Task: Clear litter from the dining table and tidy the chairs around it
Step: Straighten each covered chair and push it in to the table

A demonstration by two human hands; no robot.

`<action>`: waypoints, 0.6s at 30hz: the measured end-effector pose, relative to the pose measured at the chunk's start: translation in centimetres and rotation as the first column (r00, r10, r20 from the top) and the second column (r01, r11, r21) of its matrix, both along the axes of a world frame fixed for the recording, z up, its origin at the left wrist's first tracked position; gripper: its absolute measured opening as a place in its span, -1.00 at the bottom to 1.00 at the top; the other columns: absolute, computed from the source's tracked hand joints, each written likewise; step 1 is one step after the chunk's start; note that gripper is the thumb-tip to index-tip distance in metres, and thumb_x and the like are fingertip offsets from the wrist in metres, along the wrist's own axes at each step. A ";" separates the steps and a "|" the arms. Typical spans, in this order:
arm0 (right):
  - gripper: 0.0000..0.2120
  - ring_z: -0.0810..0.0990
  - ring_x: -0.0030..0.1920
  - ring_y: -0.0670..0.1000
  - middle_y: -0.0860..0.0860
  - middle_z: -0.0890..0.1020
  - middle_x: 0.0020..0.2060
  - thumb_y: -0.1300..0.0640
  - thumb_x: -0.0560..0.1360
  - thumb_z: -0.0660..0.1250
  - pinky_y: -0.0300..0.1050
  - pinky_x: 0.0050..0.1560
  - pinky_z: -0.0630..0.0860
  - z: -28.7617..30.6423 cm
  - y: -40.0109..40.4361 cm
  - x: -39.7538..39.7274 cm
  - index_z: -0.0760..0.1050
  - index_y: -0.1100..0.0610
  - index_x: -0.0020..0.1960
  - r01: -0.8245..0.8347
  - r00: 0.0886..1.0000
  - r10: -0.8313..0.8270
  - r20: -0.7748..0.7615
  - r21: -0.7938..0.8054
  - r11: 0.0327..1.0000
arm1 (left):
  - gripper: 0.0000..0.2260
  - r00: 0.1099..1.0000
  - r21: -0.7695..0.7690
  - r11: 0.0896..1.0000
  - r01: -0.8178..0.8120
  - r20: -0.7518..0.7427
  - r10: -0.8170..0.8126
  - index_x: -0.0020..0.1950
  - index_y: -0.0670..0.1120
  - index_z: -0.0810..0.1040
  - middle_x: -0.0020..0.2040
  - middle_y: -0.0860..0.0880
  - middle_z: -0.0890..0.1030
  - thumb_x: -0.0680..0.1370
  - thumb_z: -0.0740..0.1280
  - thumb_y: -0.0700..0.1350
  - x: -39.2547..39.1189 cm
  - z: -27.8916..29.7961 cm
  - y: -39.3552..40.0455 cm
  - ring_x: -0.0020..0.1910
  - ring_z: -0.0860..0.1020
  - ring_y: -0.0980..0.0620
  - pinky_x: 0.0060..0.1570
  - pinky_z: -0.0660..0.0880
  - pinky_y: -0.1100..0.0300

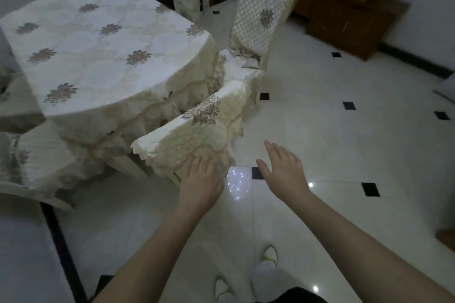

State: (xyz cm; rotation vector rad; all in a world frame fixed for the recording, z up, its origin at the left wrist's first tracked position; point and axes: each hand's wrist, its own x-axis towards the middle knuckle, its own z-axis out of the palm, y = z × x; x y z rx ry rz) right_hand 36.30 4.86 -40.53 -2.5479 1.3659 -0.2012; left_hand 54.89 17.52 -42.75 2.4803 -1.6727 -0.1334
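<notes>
Your slippers [268, 253] stand nearest, on the white tiled floor [344, 142]. Your left hand [200, 179] lies flat, fingers spread, against the back of the near chair [197, 135]; it grips nothing. Your right hand [283, 167] hovers open just right of that chair, fingers loosely extended, holding nothing and touching nothing. Near chair sits pushed against the table [98, 44], its back toward you. Far chair [263, 15] stands at the table's right side, angled. Table lies far left, under a flowered cloth; its visible top carries no litter.
</notes>
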 end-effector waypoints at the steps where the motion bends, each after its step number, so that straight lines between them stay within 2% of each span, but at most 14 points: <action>1: -0.43 0.27 0.44 0.11 0.07 0.33 0.46 -0.20 0.61 0.00 0.06 0.41 0.14 0.3 -0.6 -1.1 0.13 0.06 0.54 0.020 1.000 -0.021 -0.024 -0.021 1.000 | -0.49 0.999 0.004 1.000 0.028 0.015 -0.028 0.35 -0.06 0.46 0.28 -0.12 0.53 0.41 0.23 0.05 -1.2 0.5 -0.8 0.25 0.49 -0.18 0.24 0.36 -0.10; 5: -0.45 0.13 0.51 0.10 0.05 0.19 0.52 -0.15 0.64 -0.07 0.06 0.45 0.02 1.5 -3.1 -5.3 0.01 0.04 0.56 0.096 0.987 -0.101 -0.126 -0.045 0.994 | -0.47 0.985 0.010 0.986 0.165 0.050 -0.165 0.43 0.00 0.36 0.41 -0.10 0.43 0.49 0.07 0.14 -5.7 2.5 -4.9 0.37 0.39 -0.17 0.29 0.33 -0.18; 8: -0.47 0.10 0.52 0.10 0.05 0.17 0.53 -0.15 0.64 -0.10 0.08 0.46 -0.01 1.8 -5.3 -9.3 0.03 0.01 0.56 0.153 0.982 -0.156 -0.107 -0.038 0.988 | -0.46 0.967 0.006 0.969 0.247 0.070 -0.247 0.44 0.00 0.35 0.42 -0.10 0.41 0.52 0.05 0.18 -9.4 4.1 -9.2 0.40 0.36 -0.17 0.33 0.30 -0.20; 12: -0.32 0.09 0.52 0.09 0.04 0.16 0.53 -0.26 0.52 -0.33 0.08 0.47 -0.02 1.8 -8.7 -16.4 0.02 -0.01 0.56 0.247 0.962 -0.249 -0.113 -0.025 0.969 | -0.46 0.938 -0.002 0.941 0.340 0.077 -0.339 0.44 -0.01 0.38 0.41 -0.09 0.44 0.56 0.01 0.22 -15.7 5.6 -15.3 0.39 0.39 -0.17 0.34 0.29 -0.21; 13: -0.30 0.08 0.52 0.09 0.03 0.16 0.54 -0.26 0.51 -0.35 0.08 0.48 -0.03 1.9 -9.7 -18.2 0.01 -0.01 0.56 0.272 0.956 -0.273 -0.107 -0.024 0.962 | -0.44 0.931 0.017 0.933 0.359 0.070 -0.359 0.46 0.02 0.34 0.44 -0.08 0.40 0.57 -0.06 0.24 -17.3 6.0 -16.8 0.42 0.35 -0.16 0.38 0.24 -0.21; 16: -0.38 0.04 0.53 0.07 0.01 0.12 0.54 -0.25 0.58 -0.28 0.06 0.48 -0.05 2.2 -12.7 -23.6 -0.02 -0.02 0.56 0.345 0.934 -0.344 -0.095 -0.004 0.938 | -0.37 0.896 0.086 0.899 0.429 0.085 -0.435 0.55 0.13 0.05 0.57 0.02 0.09 0.53 -0.33 0.29 -21.7 6.5 -20.8 0.55 0.03 -0.07 0.47 -0.09 -0.15; 18: -0.38 0.01 0.54 0.06 -0.01 0.10 0.55 -0.24 0.56 -0.28 0.05 0.48 -0.08 2.6 -14.5 -26.5 -0.03 -0.03 0.56 0.375 0.922 -0.373 -0.101 0.005 0.927 | -0.37 0.889 0.092 0.891 0.445 0.070 -0.452 0.55 0.16 -0.03 0.59 0.05 0.01 0.52 -0.38 0.28 -24.2 7.0 -23.0 0.56 -0.07 -0.05 0.47 -0.18 -0.12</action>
